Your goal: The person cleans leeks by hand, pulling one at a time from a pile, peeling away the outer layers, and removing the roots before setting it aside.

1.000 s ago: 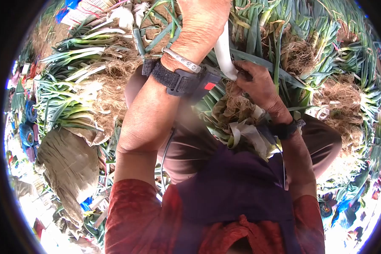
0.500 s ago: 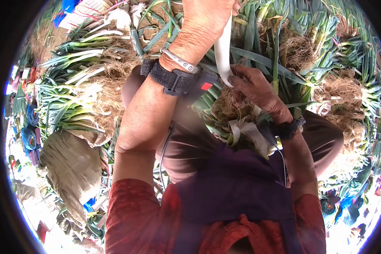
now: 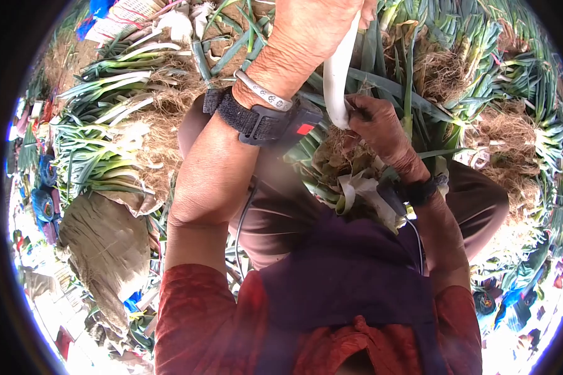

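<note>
Left hand [image 3: 322, 25] scooted a touch right, leaning the leek's [image 3: 336, 81] top with it. Closest is the apron [image 3: 350, 269], then peelings [image 3: 372, 199] by the lap's [image 3: 272, 228] far edge. Right hand [image 3: 385, 131] has bent fingers at the leek's root end, can't tell if pinching; left fingers wrap its upper stalk. Leek piles [image 3: 478, 37] beyond.

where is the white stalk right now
The white stalk is just right of top centre in the head view, running from the left hand down to the right hand.
</note>
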`<state>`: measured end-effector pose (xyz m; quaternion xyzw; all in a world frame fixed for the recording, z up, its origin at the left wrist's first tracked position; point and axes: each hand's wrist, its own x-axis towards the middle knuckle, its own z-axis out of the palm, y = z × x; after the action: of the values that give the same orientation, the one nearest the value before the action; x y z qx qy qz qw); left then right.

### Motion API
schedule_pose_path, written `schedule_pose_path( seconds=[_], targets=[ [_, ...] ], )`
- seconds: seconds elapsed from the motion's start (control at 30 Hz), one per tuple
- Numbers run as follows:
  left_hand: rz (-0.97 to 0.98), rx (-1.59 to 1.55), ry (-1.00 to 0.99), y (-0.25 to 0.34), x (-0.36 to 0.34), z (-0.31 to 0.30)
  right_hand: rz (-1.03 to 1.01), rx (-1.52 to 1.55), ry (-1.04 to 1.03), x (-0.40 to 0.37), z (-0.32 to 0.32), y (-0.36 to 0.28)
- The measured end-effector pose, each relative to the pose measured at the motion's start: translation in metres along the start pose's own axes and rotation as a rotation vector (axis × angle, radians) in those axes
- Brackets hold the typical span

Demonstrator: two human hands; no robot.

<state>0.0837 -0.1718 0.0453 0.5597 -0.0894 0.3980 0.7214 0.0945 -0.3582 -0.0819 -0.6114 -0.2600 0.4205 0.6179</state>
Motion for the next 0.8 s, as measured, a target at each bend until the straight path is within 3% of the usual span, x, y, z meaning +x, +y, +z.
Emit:
schedule_pose_path(
  seconds=[0.1, 0.17, 0.2, 0.3, 0.37, 0.47, 0.8],
  targets=[
    [-0.094, -0.203, -0.059, 0.011, 0.002, -0.004, -0.132, -0.357, -0.12, 0.006, -0.013, 0.013],
    [-0.18, -0.383, -0.057, 0.022, -0.001, -0.005, -0.172, -0.439, -0.16, 0.007, -0.016, 0.015],
    [-0.204, -0.431, -0.053, 0.026, -0.001, -0.007, -0.137, -0.335, -0.142, 0.004, -0.015, 0.012],
    [-0.147, -0.293, 0.02, 0.024, 0.003, -0.011, 0.003, 0.097, -0.045, -0.015, 0.003, -0.01],
    [-0.125, -0.186, 0.101, 0.021, 0.005, -0.012, -0.053, 0.035, -0.048, -0.017, 0.007, -0.016],
    [-0.12, -0.053, 0.154, 0.015, 0.005, -0.016, -0.267, -0.442, -0.12, -0.006, -0.005, -0.011],
    [-0.03, -0.171, 0.077, 0.014, 0.003, -0.026, -0.26, -0.572, -0.1, -0.004, -0.012, 0.011]
  ],
)
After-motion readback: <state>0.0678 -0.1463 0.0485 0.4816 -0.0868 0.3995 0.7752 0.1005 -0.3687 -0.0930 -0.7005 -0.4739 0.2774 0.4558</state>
